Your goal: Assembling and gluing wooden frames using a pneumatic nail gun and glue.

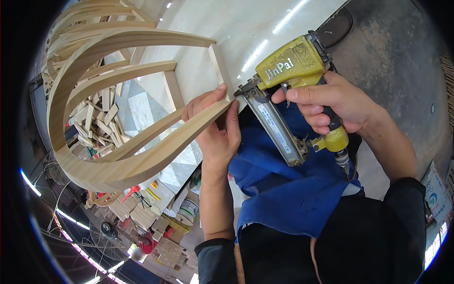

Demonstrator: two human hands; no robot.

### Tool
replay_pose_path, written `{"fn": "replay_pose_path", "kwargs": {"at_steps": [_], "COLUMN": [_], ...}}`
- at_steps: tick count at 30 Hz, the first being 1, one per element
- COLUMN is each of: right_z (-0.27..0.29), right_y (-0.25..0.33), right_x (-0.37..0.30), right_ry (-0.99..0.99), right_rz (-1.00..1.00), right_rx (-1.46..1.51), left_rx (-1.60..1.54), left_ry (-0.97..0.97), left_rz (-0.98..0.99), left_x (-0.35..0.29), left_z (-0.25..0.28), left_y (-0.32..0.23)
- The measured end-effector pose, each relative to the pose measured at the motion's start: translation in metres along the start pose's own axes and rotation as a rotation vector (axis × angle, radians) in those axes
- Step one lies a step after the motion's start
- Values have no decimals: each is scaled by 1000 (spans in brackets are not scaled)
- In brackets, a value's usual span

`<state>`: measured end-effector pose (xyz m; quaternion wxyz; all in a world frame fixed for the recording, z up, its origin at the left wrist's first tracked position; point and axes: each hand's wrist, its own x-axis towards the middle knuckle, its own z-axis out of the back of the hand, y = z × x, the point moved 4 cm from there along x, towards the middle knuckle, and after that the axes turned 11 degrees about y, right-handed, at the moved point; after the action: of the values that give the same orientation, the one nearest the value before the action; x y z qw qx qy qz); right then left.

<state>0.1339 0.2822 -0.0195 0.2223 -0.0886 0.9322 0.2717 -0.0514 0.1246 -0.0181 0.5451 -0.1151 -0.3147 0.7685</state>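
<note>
nailer (295,64) in right hand (338,102), with yellow body uppermost and silver magazine (272,125) angled down in front of blue apron (283,194). right hand wrapped around the dark grip, forefinger at the trigger (286,89); pressed or not, cannot tell. hose coupling (341,160) at the base of the grip, below the hand.

nose (246,87) of nailer directed left, at the corner of the wooden frame (118,176), right at the junction of curved bar and short crosspiece (219,66). contact or slight gap between nose and wood: cannot tell.

left hand (215,130) partly closed, pinching the same corner between thumb and fingers, thumb on the side toward the nailer. frame extending leftward from the corner in a broad loop. second loop (127,72) of similar shape just beyond; joined or separate, cannot tell.

pale bench (189,23) behind the crosspiece. stacked frames (94,16) at upper left. heap of wood blocks (101,123) visible through the loop.
</note>
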Motion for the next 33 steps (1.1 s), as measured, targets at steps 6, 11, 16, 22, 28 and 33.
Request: {"fn": "replay_pose_path", "kwargs": {"at_steps": [6,11,16,22,28,33], "right_z": [0,3,4,5,9,14], "right_y": [1,-1,-1,-2,-7,-9], "right_x": [2,3,4,7,7,9], "right_ry": [4,-3,-5,-15,-29,87], "right_rz": [-6,-22,-32,-51,-59,-26], "right_rx": [-38,-27,-17,-21,-44,67], "left_rx": [3,15,41,74,75,79], "left_ry": [-2,-5,-1,8,11,16], "left_rz": [-4,-15,-34,-38,-34,-42], "left_x": [1,2,2,3,2,2], "left_z": [0,0,1,1,2,1], "left_y": [-1,-2,-2,-3,-4,-4]}}
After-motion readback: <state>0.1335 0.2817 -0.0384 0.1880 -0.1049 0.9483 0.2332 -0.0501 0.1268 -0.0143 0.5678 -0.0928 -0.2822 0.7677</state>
